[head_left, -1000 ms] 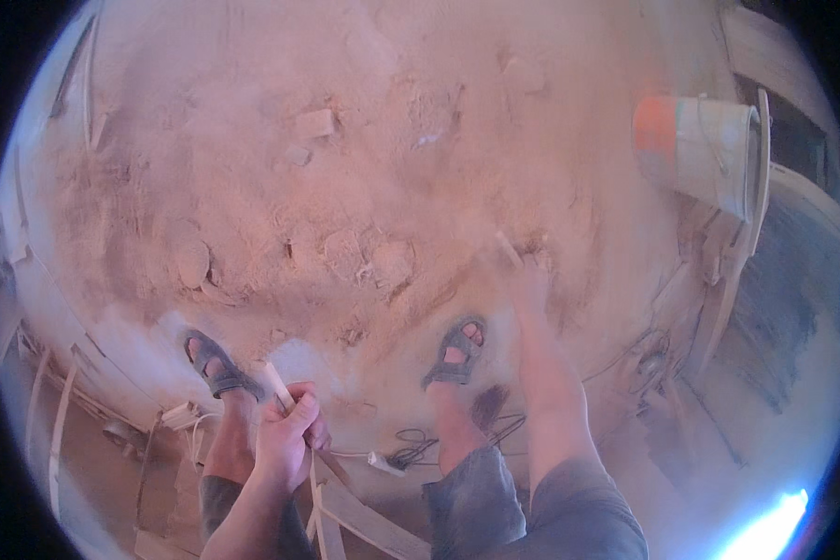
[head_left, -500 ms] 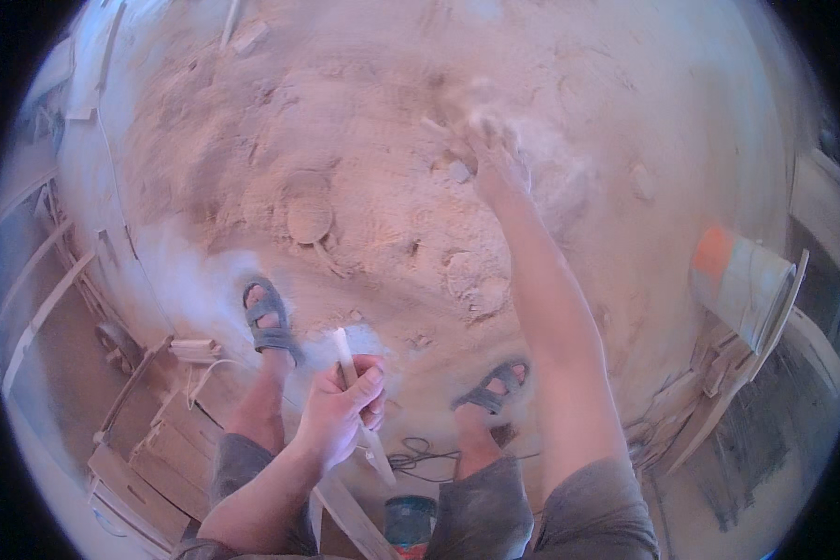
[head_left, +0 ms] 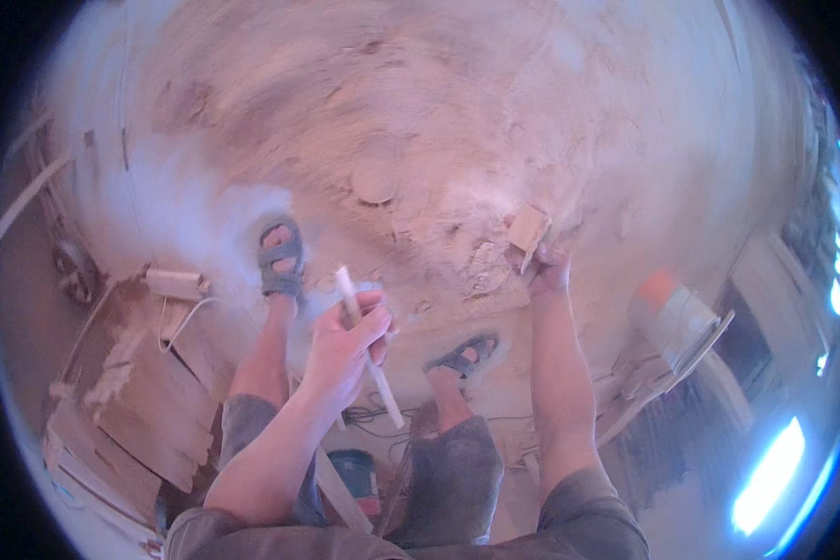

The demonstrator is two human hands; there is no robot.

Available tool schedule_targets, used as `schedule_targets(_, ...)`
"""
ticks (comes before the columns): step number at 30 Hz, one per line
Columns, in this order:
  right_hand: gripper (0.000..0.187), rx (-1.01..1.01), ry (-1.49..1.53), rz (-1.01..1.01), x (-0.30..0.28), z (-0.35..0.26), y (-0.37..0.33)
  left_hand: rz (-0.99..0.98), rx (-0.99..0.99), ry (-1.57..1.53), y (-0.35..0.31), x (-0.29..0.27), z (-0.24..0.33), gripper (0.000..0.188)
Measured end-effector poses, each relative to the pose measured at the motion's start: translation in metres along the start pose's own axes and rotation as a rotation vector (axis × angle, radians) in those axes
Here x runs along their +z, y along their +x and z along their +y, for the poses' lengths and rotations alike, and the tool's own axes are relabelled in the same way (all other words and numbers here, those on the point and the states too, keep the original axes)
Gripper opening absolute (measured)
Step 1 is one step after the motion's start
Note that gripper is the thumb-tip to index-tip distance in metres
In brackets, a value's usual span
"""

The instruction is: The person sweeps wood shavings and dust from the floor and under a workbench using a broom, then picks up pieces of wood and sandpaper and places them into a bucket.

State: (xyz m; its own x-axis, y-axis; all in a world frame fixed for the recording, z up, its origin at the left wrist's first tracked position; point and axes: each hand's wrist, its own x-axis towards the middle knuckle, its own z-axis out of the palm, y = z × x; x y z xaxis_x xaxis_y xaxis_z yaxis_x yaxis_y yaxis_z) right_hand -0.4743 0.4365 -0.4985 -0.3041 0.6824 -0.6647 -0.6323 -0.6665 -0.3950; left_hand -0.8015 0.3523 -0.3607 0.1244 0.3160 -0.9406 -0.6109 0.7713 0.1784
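Note:
Wrapped around a slim pale stick [head_left: 347, 287], my left hand [head_left: 350, 341] is held low in front of my body. The stick slants, its ends showing above and below the fist. On the right, my arm reaches out over the sawdust-like powder [head_left: 420, 103], and my right hand [head_left: 548, 271] grips a small flat piece of wood [head_left: 529, 228] at its near edge. Some of the right fingers are hidden by this piece. A round, flat, dust-covered disc [head_left: 375, 189] lies in the powder between the hands, farther off.
To the right stands a tilted white bucket [head_left: 677, 322] with an orange patch, beside a curved board [head_left: 686, 369]. Dusty boards [head_left: 154, 411] lie at the lower left, near a pale block [head_left: 175, 284] with a cord. Dark cables [head_left: 369, 413] and a dark tub [head_left: 355, 469] are near my legs.
My right hand has come back nearer from the powder and now shows a wooden piece in its grip. My left hand still holds the stick. The whole view has shifted.

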Motion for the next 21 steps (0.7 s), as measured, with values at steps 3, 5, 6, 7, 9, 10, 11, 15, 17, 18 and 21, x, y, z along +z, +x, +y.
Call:
schedule_targets(3, 0.068, 0.007, -0.179, 0.104, 0.036, 0.010, 0.004, 0.136, 0.047, -0.134, -0.005, -0.027, 0.006, 0.022)
schedule_targets(5, 0.067, -0.036, -0.343, 0.201, 0.056, 0.006, 0.011, 0.123, 0.071, -0.184, -0.006, -0.026, -0.002, 0.029)
schedule_targets(6, 0.066, -0.037, -0.425, 0.244, 0.065, 0.011, 0.021, 0.215, 0.024, -0.016, -0.004, -0.025, -0.013, 0.028)
schedule_targets(7, 0.065, -0.016, -0.516, 0.265, 0.079, 0.026, 0.033, 0.194, 0.055, -0.281, -0.006, -0.011, -0.027, 0.027)
schedule_targets(9, 0.063, 0.080, -0.699, 0.223, 0.124, 0.064, 0.058, 0.200, 0.024, -0.446, -0.043, -0.011, 0.007, 0.025)
schedule_targets(10, 0.062, 0.100, -0.833, 0.218, 0.151, 0.075, 0.069, 0.184, 0.047, -0.486, -0.042, -0.018, 0.012, 0.025)
schedule_targets(11, 0.061, 0.139, -0.948, 0.201, 0.180, 0.093, 0.081, 0.196, 0.076, -0.521, -0.049, -0.027, 0.018, 0.025)
schedule_targets(15, 0.069, 0.315, -0.932, -0.119, 0.312, 0.236, 0.105, 0.439, 0.265, -0.564, -0.061, -0.053, 0.010, 0.025)
schedule_targets(17, 0.079, 0.393, -0.858, -0.301, 0.415, 0.285, 0.092, 0.516, 0.353, -0.569, -0.061, -0.078, 0.016, 0.023)
schedule_targets(18, 0.085, 0.437, -0.862, -0.366, 0.447, 0.289, 0.091, 0.514, 0.389, -0.565, -0.058, -0.084, 0.021, 0.022)
schedule_targets(21, 0.088, 0.194, -1.056, -0.367, 0.436, 0.264, 0.123, 0.488, 0.353, -0.713, -0.054, -0.086, 0.039, 0.016)
